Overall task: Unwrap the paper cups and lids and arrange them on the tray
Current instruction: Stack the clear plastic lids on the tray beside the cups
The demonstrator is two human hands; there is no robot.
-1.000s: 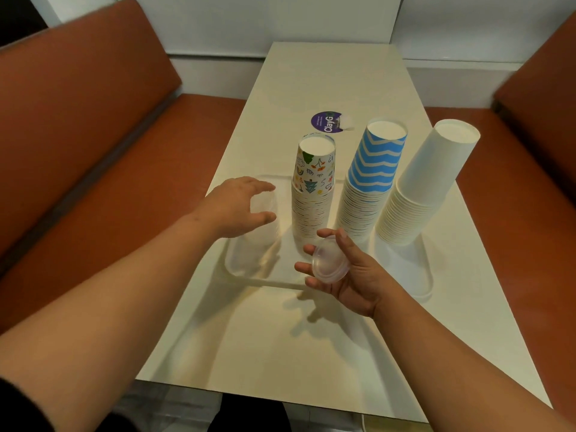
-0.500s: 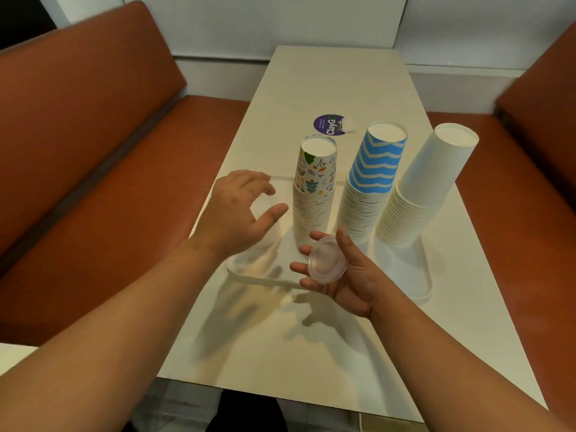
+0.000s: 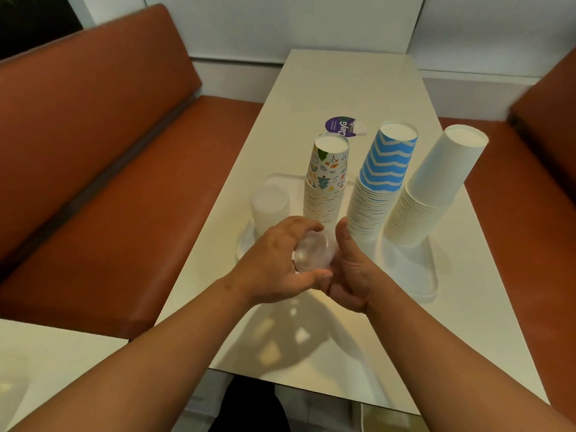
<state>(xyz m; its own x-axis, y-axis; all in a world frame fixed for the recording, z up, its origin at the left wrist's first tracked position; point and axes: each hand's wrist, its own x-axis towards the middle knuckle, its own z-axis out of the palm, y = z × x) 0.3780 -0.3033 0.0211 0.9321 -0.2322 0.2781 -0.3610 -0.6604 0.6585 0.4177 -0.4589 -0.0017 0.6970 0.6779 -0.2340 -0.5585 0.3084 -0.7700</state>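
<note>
Between both hands [image 3: 311, 269], clear round lid [image 3: 311, 252]

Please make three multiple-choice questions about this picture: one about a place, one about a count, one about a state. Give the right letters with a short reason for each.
1. Where does the stack of clear lids stand on the tray?
A. At its left end, beside the illustrated cups
B. Between the blue and the white cups
C. At its right end

2. How many stacks of paper cups stand on the tray?
A. Two
B. Three
C. Four

3. What is the state of the clear lid in front of the tray?
A. It lies flat on the table
B. It rests on top of the blue cups
C. It is held between both hands

Key: 1 A, it stands left of the illustrated cups. 2 B, illustrated, blue zigzag and plain white. 3 C, the left hand and the right hand close round it above the table.
</note>
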